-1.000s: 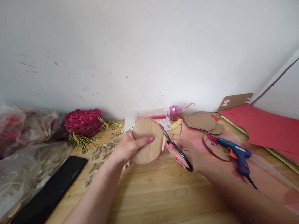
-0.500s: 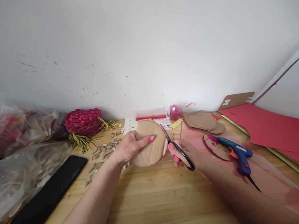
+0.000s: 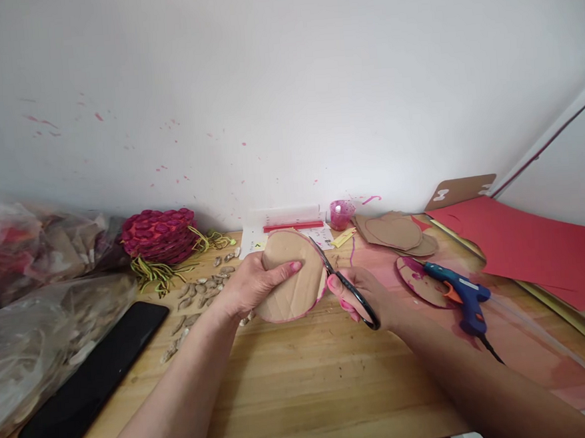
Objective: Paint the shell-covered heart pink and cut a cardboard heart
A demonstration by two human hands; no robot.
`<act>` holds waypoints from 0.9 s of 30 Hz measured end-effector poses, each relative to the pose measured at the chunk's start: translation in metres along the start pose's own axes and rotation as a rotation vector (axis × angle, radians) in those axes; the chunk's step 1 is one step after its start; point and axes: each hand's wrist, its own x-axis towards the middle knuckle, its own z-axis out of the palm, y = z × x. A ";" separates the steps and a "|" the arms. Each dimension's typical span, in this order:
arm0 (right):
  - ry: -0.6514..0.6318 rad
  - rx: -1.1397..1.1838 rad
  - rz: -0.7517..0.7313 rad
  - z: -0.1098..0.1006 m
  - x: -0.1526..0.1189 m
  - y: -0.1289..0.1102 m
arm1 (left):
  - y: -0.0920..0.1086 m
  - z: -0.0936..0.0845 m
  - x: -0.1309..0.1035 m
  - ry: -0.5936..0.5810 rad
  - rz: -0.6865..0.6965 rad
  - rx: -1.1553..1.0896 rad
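My left hand (image 3: 257,285) grips a rounded cardboard piece (image 3: 295,289) with the thumb flat on its face; the other fingers are hidden behind it. Pink colour runs along parts of the cardboard's edge. In my right hand (image 3: 360,294) is a pair of black-handled scissors (image 3: 355,291), its blades lying along the right edge of the cardboard. Pink stains show on the right fingertips. Both hands are above the wooden table (image 3: 284,386). Several peanuts in shells (image 3: 202,292) lie left of the cardboard.
At left are plastic bags (image 3: 31,350), a black phone (image 3: 96,379) and magenta round pieces with yarn (image 3: 158,238). Behind stand a pink-stained cup (image 3: 341,214) and papers with a red strip (image 3: 293,226). At right are cardboard cutouts (image 3: 393,232), a blue glue gun (image 3: 465,293) and red sheets (image 3: 549,244).
The scissors have closed a little along the cardboard's right edge, and the right fingers have drawn in. The whole view has shifted slightly.
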 end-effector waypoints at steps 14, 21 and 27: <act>0.037 -0.125 -0.051 -0.001 0.001 0.012 | 0.001 -0.005 0.002 -0.034 -0.008 -0.037; 0.018 -0.110 -0.052 0.000 0.001 0.016 | 0.004 -0.010 0.001 -0.053 0.001 0.000; -0.048 -0.061 0.008 0.000 0.002 0.015 | 0.002 -0.012 -0.001 -0.120 -0.010 0.063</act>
